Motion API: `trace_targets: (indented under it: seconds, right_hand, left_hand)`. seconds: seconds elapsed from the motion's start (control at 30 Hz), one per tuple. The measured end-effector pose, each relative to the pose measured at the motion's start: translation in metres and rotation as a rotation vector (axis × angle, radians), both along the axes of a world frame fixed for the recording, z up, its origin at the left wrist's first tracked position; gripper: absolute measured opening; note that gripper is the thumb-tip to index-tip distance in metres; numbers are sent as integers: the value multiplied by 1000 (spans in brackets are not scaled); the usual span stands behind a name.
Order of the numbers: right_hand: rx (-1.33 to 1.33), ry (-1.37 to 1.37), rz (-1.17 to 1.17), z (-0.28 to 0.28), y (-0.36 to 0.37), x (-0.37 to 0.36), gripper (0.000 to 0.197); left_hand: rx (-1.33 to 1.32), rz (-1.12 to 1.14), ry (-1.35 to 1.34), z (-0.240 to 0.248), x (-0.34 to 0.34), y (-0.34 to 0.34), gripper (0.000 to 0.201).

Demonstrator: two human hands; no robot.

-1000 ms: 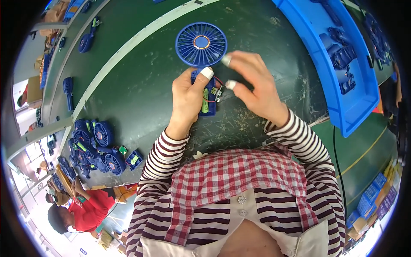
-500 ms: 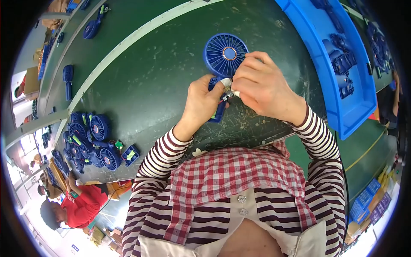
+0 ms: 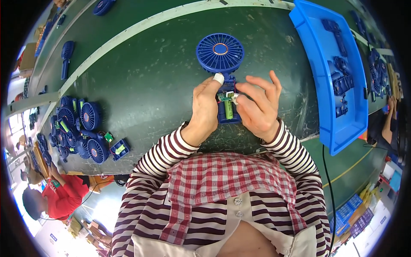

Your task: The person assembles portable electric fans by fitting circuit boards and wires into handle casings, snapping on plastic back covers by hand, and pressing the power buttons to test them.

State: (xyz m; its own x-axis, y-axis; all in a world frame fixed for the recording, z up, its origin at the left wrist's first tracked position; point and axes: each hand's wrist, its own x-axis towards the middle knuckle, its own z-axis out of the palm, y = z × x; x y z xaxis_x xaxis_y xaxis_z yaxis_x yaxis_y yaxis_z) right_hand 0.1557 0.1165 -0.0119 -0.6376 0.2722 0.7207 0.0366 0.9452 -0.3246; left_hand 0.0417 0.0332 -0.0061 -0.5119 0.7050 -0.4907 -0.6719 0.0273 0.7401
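Observation:
A blue handheld fan (image 3: 209, 60) lies in front of me with its round grille away from me. Its handle (image 3: 222, 120) is open, showing a green battery cell (image 3: 228, 109) inside. Over the cell sits a small green circuit board (image 3: 223, 97) with a little display. My left hand (image 3: 204, 107) is closed around the left side of the handle, its white-capped thumb at the fan's neck. With thumb and index finger, my right hand (image 3: 259, 107) pinches the board's right edge; its other fingers are spread. The fingertips partly hide the board's edge.
A pile of blue fans (image 3: 81, 147) lies at the left of the green table (image 3: 150, 90). A light blue bin (image 3: 326, 124) with blue parts stands at the right. A pale strip (image 3: 128, 36) crosses the far side. A person in red (image 3: 66, 197) sits at the lower left.
The fan handle has come into view as my hands moved apart. The circuit board now lies over the battery cell, display up. My right hand's outer fingers have spread. The whole view has shifted slightly.

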Motion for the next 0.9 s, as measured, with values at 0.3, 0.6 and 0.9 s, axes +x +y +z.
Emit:
trace_targets:
  seconds: [0.3,0.6,0.9]
  right_hand:
    - [-9,-32,41,-2,4,-3,17]
    - [-249,-76,111,6,12,-8,17]
    - [-485,-191,182,20,26,-13,11]
  left_hand:
    - [16,9,-2,-1,0,2,22]
    - [-77,-66,-35,1,-9,4,22]
    - [-95,-141,-119,12,-19,4,22]
